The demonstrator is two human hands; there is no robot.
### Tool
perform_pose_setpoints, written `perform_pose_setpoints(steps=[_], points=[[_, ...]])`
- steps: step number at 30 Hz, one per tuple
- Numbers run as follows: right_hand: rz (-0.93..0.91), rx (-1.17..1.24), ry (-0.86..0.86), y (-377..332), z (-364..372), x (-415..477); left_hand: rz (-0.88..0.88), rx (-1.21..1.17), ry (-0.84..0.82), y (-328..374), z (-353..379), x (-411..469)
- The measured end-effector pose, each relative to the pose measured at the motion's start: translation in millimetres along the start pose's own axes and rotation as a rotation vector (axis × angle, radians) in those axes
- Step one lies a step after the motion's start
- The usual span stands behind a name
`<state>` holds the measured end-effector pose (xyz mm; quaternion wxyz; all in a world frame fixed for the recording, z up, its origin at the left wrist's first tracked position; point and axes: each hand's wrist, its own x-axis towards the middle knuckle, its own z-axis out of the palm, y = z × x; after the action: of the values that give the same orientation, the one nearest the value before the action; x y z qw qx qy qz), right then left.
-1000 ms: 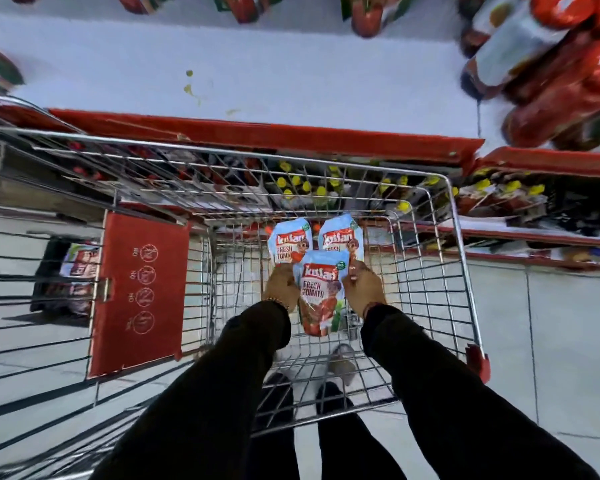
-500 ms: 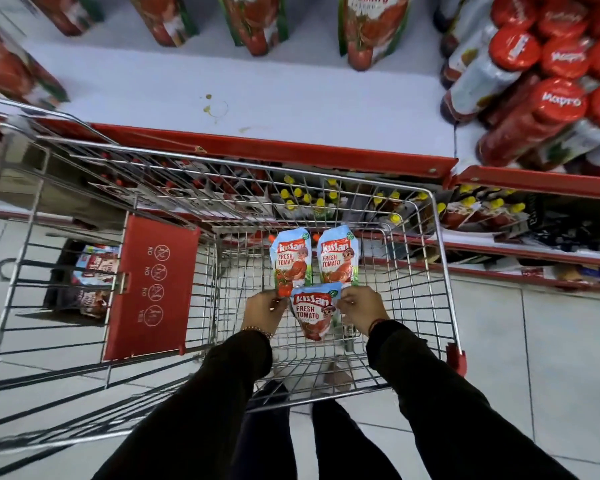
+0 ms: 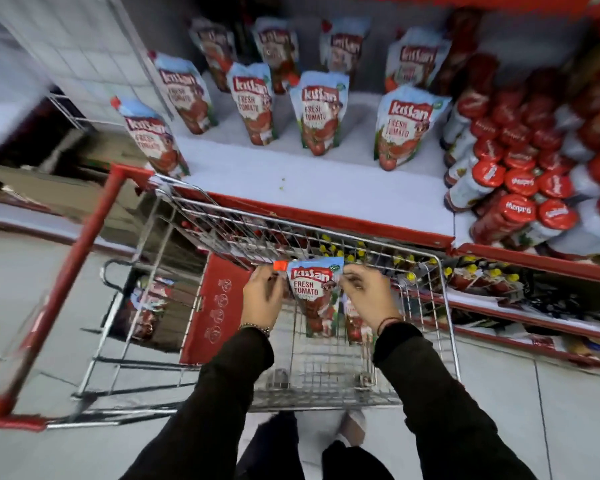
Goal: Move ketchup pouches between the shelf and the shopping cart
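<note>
Since half second ago: pouch lifted from low in cart to rim height, view tilted up, shelf pouches now in frame.

Left hand (image 3: 262, 295) pinches spout corner of ketchup pouch (image 3: 312, 292) (red cap just above fingers); right hand (image 3: 366, 294) pinches opposite top corner. Pouch hangs upright between both hands, centre frame, over wire cart (image 3: 444, 306). Second pouch (image 3: 355, 323) partly hidden behind it, lower right. Row of shelf pouches (image 3: 317, 117) upper centre; red-capped bottles (image 3: 520, 183) right. Red cart handle (image 3: 73, 268) at left.
</note>
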<state>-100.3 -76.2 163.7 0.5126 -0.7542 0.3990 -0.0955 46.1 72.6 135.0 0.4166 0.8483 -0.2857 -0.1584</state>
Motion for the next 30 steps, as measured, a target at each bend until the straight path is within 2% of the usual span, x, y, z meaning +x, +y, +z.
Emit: perform_pose_setpoints(steps=[6,11,16,22,30], points=[[-0.170,0.050,0.089,-87,3,33,0.159,-0.085,0.178,37,-64,55],[-0.308,0.057,0.170,-156,11,76,0.193,-0.073,0.223,53,-115,125],[-0.348,0.085,0.247,-208,24,118,0.231,-0.118,0.241,68,-149,190],[-0.283,0.062,0.217,-213,51,162,0.170,-0.109,0.230,45,-154,238],[-0.210,0.072,0.182,-190,79,170,0.118,-0.069,0.217,9,-141,241]])
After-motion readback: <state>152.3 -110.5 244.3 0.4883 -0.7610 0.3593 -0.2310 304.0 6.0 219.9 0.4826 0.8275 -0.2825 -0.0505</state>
